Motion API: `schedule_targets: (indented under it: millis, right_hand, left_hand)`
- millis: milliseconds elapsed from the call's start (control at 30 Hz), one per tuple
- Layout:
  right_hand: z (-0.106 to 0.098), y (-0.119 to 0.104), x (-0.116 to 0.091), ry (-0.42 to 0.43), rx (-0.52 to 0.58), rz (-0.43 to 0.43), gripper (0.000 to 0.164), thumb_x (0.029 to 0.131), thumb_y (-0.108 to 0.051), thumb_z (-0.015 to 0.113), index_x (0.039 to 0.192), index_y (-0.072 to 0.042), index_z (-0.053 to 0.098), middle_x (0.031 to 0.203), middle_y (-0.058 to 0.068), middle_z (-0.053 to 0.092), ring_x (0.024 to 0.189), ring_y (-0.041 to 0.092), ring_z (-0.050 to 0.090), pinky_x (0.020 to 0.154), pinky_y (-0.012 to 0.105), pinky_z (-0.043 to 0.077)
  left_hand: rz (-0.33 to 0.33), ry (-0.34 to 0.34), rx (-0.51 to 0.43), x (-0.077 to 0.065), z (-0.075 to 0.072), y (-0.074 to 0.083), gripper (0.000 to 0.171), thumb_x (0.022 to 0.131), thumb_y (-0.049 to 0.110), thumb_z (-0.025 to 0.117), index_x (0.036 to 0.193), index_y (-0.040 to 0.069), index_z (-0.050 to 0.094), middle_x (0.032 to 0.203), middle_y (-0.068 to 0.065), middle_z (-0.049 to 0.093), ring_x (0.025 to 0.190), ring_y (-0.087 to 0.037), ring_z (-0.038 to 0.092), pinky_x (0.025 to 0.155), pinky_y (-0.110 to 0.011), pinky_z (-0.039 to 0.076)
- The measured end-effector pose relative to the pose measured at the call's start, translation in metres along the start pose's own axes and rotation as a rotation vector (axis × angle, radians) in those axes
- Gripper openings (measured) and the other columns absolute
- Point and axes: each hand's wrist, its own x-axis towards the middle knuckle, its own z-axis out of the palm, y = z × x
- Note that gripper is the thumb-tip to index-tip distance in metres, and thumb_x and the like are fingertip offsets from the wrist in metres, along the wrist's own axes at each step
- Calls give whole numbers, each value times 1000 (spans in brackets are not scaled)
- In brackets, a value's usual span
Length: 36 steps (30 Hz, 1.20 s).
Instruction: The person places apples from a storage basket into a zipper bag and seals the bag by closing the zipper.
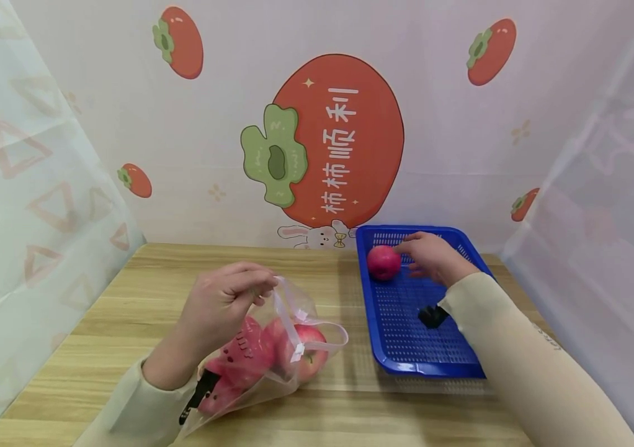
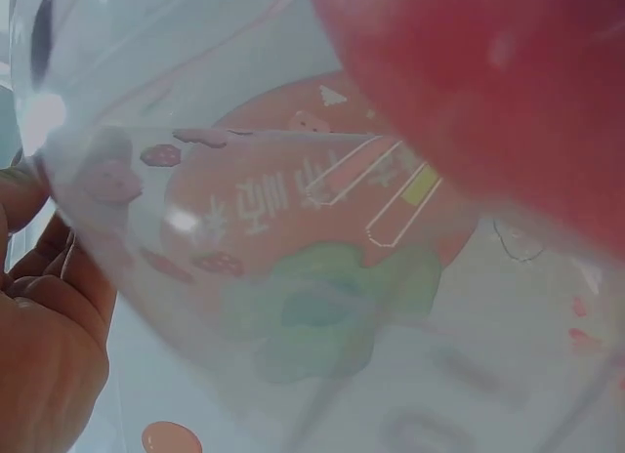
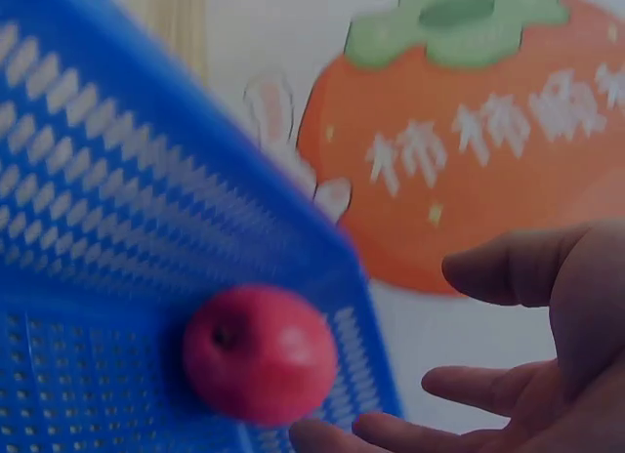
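Note:
A clear plastic bag (image 1: 294,304) with pink handles stands on the table, holding several red apples (image 1: 314,363). My left hand (image 1: 222,301) pinches the bag's upper edge between thumb and fingers. In the left wrist view the bag's printed film (image 2: 195,228) fills the middle, and that hand (image 2: 54,326) shows at the left. One red apple (image 1: 384,263) lies in the far left corner of a blue basket (image 1: 371,310). Right beside it reaches my right hand (image 1: 434,256), fingers spread. The right wrist view shows this hand (image 3: 557,346) uncurled, holding nothing, with the apple (image 3: 259,355) near its fingertips.
The wooden table (image 1: 345,416) runs back to a wall sheet (image 1: 216,124) printed with persimmons. White fabric sides (image 1: 32,155) close in the left and right. A small black device (image 1: 432,316) sits under my right cuff, over the basket.

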Motion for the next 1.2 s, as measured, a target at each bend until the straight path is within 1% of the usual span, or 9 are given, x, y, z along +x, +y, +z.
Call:
schedule_targets:
  millis: [167, 333, 533, 633, 733, 833, 967, 1067, 1200]
  right_hand:
    - [-6, 11, 17, -8, 86, 97, 78, 101, -32, 58, 158, 0, 13, 156, 30, 22, 130, 50, 43, 101, 53, 44]
    - [-4, 22, 31, 8, 254, 159, 80, 102, -32, 57, 159, -3, 9, 155, 32, 19, 130, 55, 38, 99, 53, 46]
    - [3, 33, 46, -15, 488, 183, 76, 104, -36, 51, 160, -10, 6, 158, 29, 15, 136, 55, 30, 105, 57, 39]
    - [6, 35, 51, 21, 558, 184, 72, 106, -34, 47, 160, -9, 7, 159, 26, 16, 138, 50, 29, 106, 57, 37]
    - [7, 36, 54, 89, 571, 209, 71, 106, -30, 48, 159, -7, 8, 157, 26, 20, 136, 44, 35, 104, 54, 42]
    - [12, 35, 56, 119, 517, 249, 67, 104, -29, 52, 157, -6, 18, 150, 26, 29, 124, 40, 47, 97, 47, 49]
    - [21, 35, 61, 72, 419, 277, 61, 103, -32, 52, 153, -6, 28, 142, 25, 34, 109, 39, 52, 90, 42, 54]
    - [25, 35, 63, 30, 416, 280, 64, 104, -34, 50, 155, -6, 24, 147, 29, 27, 114, 46, 49, 94, 46, 51]
    - [26, 32, 65, 32, 475, 286, 67, 104, -31, 51, 157, -6, 19, 153, 31, 20, 124, 54, 43, 98, 52, 47]
  left_hand:
    - [-1, -8, -13, 0, 1, -1, 29, 82, -19, 69, 94, 5, 79, 94, 0, 72, 66, -9, 66, 60, -18, 55]
    - [1, -6, -25, -1, 2, -1, 29, 81, -19, 70, 94, 5, 78, 94, 0, 72, 67, -10, 67, 59, -18, 55]
    - [3, -16, -13, -1, 3, -3, 28, 81, -17, 71, 95, 6, 79, 94, 1, 72, 66, -8, 66, 60, -18, 55]
    - [-2, -25, -3, -1, 4, -3, 27, 81, -17, 71, 95, 5, 79, 95, 1, 72, 67, -9, 67, 61, -18, 55]
    - [-4, -32, 13, -2, 4, -4, 27, 81, -16, 72, 96, 6, 79, 96, 1, 72, 68, -10, 68, 62, -18, 55]
    - [-3, -34, 27, -2, 3, -4, 27, 81, -16, 72, 95, 6, 79, 96, 1, 72, 68, -9, 67, 63, -17, 55]
    - [3, -34, 31, -2, 2, -4, 28, 80, -16, 73, 96, 6, 79, 96, 1, 72, 67, -6, 66, 63, -17, 54]
    - [16, -29, 27, -3, 2, -5, 27, 79, -16, 74, 96, 5, 78, 96, 0, 72, 67, -6, 65, 63, -17, 54]
    - [29, -25, 12, -3, 2, -5, 27, 78, -17, 74, 95, 4, 78, 95, 0, 72, 66, -7, 65, 63, -17, 54]
